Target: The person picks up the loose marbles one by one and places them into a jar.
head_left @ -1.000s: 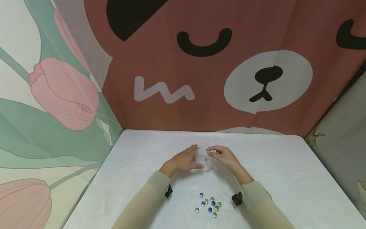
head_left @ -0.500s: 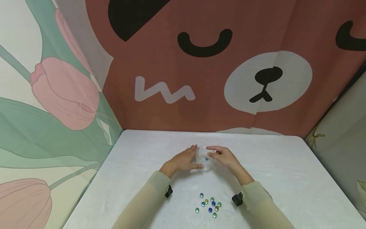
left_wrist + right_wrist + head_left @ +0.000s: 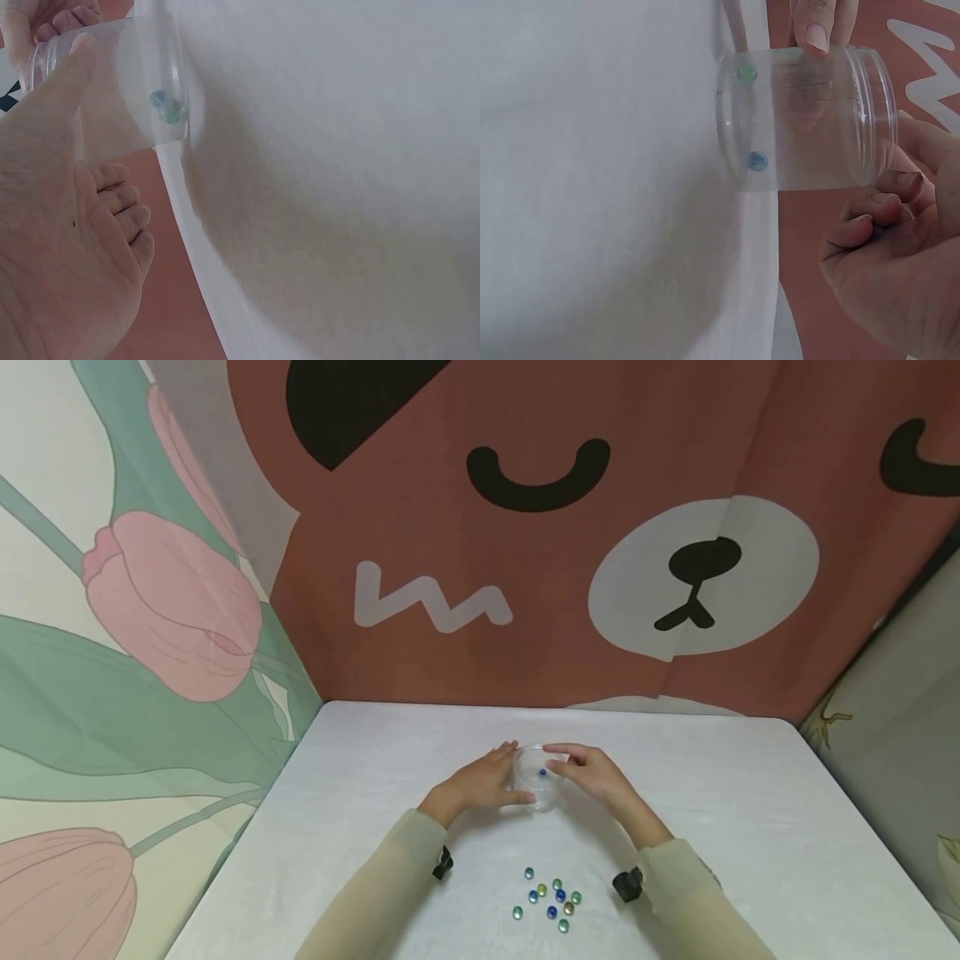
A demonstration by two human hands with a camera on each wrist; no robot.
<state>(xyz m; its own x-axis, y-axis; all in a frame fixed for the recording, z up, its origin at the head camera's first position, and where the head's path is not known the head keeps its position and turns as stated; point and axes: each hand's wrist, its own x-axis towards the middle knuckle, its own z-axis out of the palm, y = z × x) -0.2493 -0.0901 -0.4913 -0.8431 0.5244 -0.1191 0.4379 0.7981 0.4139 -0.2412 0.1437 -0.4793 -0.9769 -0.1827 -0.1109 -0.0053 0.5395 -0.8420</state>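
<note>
A clear plastic jar [image 3: 536, 796] stands upright on the white table, its mouth uncovered. My left hand [image 3: 480, 779] holds it from the left, thumb across the near side and fingers behind. Over the right side of the rim is my right hand [image 3: 596, 777], index finger and thumb apart with nothing between them. Its other fingers [image 3: 877, 210] are loosely curled in the right wrist view. Inside the jar, a green marble [image 3: 747, 73] and a blue marble [image 3: 757, 161] lie at the bottom. The left hand's fingers behind the jar are partly hidden in the head view.
Several loose glass marbles [image 3: 560, 896] in green, blue, yellow and amber lie on the white table [image 3: 420, 735], between the forearms and nearer the body. Black wrist cameras [image 3: 627, 884] sit at both cuffs. A brown curtain [image 3: 420, 668] with a bear print hangs behind the table.
A second ago the right fingertips pinched a marble over the jar's mouth; they have let it go into the jar. The left hand keeps its hold, and the loose marbles lie as before.
</note>
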